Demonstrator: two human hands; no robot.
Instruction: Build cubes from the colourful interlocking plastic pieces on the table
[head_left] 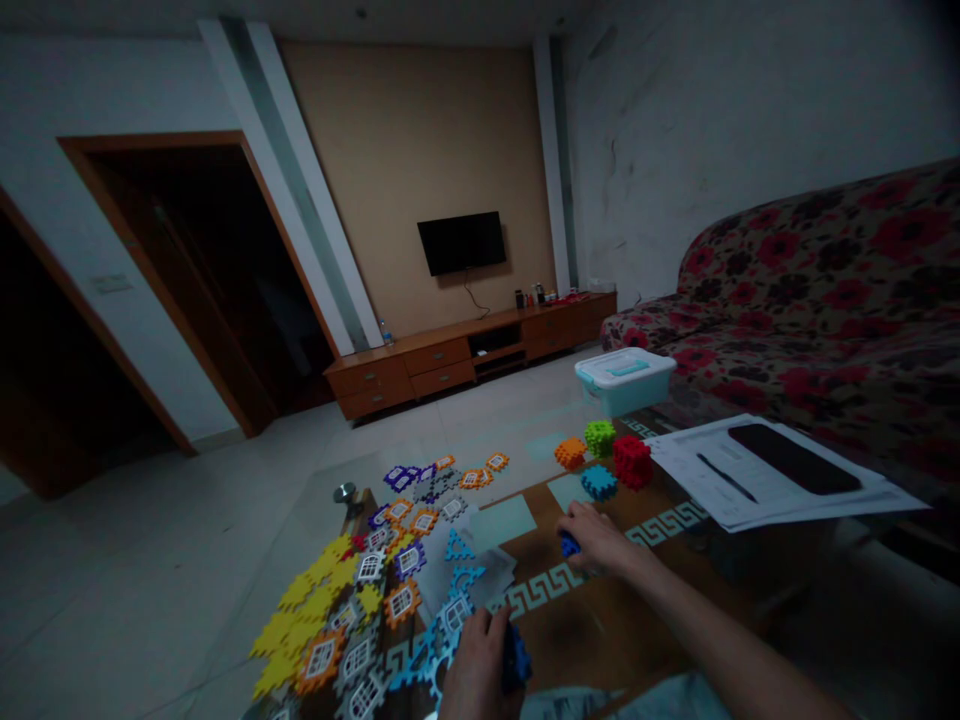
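Near the front edge of the glass table (577, 630), my left hand (478, 668) is closed around dark blue toothed building pieces (517, 657). Farther to the right, my right hand (598, 540) grips a small blue toothed building piece (569, 544), mostly covered by the fingers. Just beyond it lies a light blue block (599, 483) of interlocking pieces. Orange (570, 453), green (599, 438) and red blocks (632, 462) sit behind that one. Light blue flat pieces (459, 546) lie left of my hands, some touching or close to my left fingers.
Yellow flat pieces (315, 600) and orange window pieces (322, 660) spread over the table's left side. A lidded box (625, 382) stands at the far right. Papers (720, 470) carry a pen (726, 477) and a black phone-like object (793, 460). A flowered sofa (810, 270) is beyond.
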